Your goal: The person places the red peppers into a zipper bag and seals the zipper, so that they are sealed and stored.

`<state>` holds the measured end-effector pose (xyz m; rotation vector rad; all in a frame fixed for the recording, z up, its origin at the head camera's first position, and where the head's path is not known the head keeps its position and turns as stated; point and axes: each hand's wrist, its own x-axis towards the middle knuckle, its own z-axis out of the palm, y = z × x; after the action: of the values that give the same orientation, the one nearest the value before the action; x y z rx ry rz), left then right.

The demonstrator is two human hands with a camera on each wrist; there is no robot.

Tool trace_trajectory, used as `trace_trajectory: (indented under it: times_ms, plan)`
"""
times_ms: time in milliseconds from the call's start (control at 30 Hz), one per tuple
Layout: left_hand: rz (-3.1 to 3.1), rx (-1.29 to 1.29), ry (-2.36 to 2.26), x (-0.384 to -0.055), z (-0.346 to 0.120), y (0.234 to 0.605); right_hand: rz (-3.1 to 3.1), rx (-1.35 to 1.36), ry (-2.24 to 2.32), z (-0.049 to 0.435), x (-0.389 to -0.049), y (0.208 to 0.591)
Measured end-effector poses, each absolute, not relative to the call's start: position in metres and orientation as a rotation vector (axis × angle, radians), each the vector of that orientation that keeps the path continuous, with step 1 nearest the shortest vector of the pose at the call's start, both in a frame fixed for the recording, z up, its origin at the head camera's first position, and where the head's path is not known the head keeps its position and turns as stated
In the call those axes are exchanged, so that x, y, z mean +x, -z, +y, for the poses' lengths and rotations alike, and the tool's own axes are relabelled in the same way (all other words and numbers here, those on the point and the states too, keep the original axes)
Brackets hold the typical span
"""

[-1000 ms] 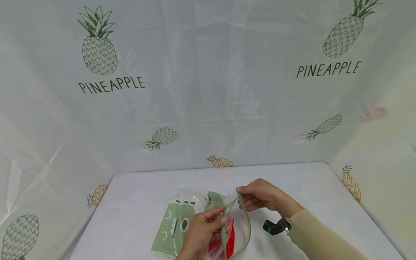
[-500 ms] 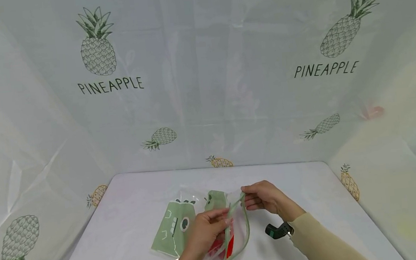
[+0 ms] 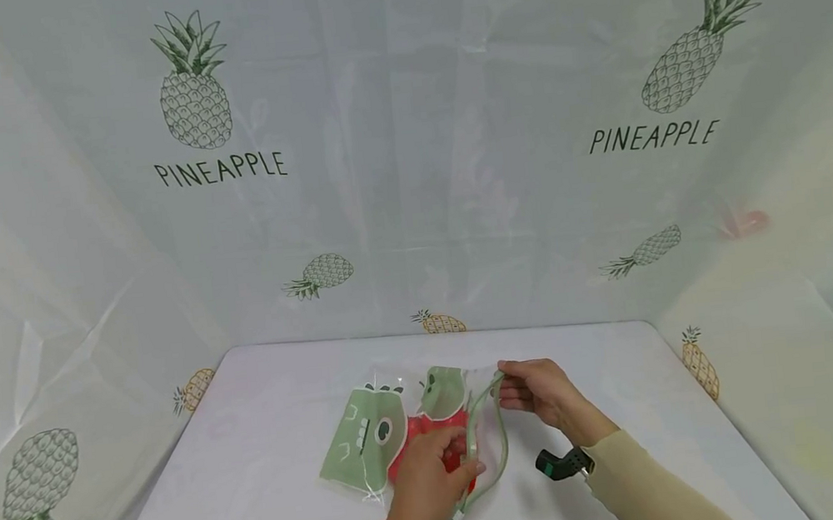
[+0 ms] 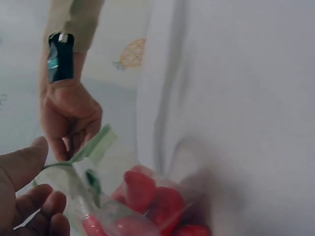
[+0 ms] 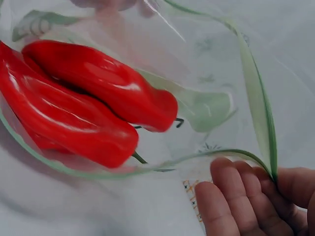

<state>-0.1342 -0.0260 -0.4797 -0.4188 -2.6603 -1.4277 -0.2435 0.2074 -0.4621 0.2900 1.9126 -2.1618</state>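
Observation:
A clear zip bag (image 3: 362, 445) with a green cartoon monster print lies on the table, its green-edged mouth spread toward the right. Inside are several glossy red peppers (image 5: 98, 88), with short dark stems showing. My right hand (image 3: 546, 394) pinches the far corner of the bag's rim (image 5: 261, 103) between thumb and index finger, the other fingers loosely bent. My left hand (image 3: 430, 476) is at the near side of the mouth, over the red peppers. In the left wrist view its thumb (image 4: 24, 162) and bent fingers stand apart beside the rim. A pale zip slider (image 3: 458, 516) hangs at the near corner.
The white table (image 3: 255, 460) ends at a pineapple-printed sheet (image 3: 408, 169) behind, with more sheeting at both sides. A black device (image 3: 562, 463) sits on the right wrist, below the sleeve.
My right hand has drawn the bag's corner right and slightly away. The bag has slid right, while my left hand has moved right and nearer, its thumb and fingers parting from the rim.

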Motion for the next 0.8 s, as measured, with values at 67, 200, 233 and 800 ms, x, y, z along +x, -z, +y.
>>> trace_trajectory:
  times_ms: [67,200,233,800]
  plan:
    - [-2.748,-0.440,1.229,-0.131,-0.023,0.483,1.898,0.320,2.195,0.210,-0.243,0.463]
    - [-2.860,-0.488,1.018,-0.128,-0.021,0.491,1.871,0.380,2.251,0.213,-0.241,0.463]
    - [-2.874,-0.496,0.991,-0.128,-0.021,0.493,1.866,0.382,2.260,0.214,-0.240,0.463]
    - [-2.547,-0.523,0.599,-0.163,-0.063,0.513,1.840,0.419,2.297,0.250,-0.206,0.473]
